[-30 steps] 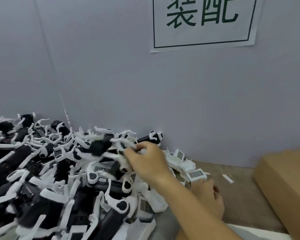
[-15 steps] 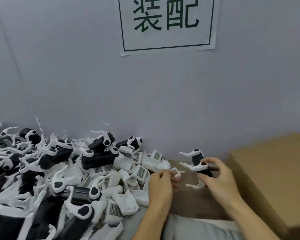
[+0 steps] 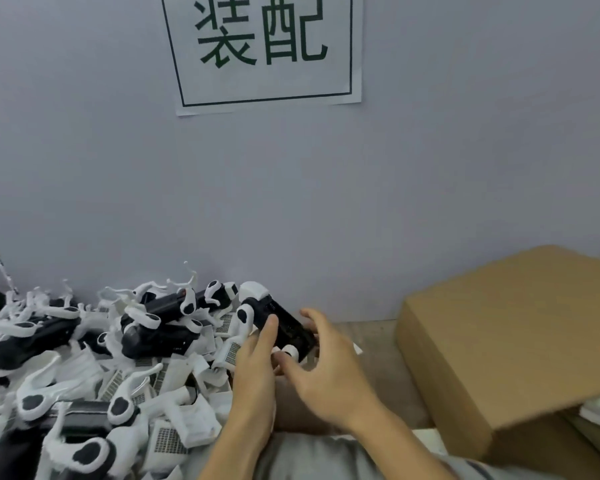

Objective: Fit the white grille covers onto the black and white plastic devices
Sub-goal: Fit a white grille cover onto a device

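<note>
Both hands hold one black and white plastic device [image 3: 278, 325] near the table's back edge: the left hand [image 3: 255, 370] grips it from below, the right hand [image 3: 326, 367] curls loosely round its lower end. On the grey wall, a white paper sign [image 3: 265, 51] reads "装配". Left, a heap of like devices [image 3: 84, 358] half buries white grille covers [image 3: 168, 439]; right, a brown cardboard box [image 3: 520, 341] is cut off.

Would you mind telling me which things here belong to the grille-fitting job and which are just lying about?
Part of the job:
- device held in both hands
- left hand
- right hand
- heap of devices
- loose white grille covers

Just lying about:
- cardboard box
- paper sign on the wall
</note>
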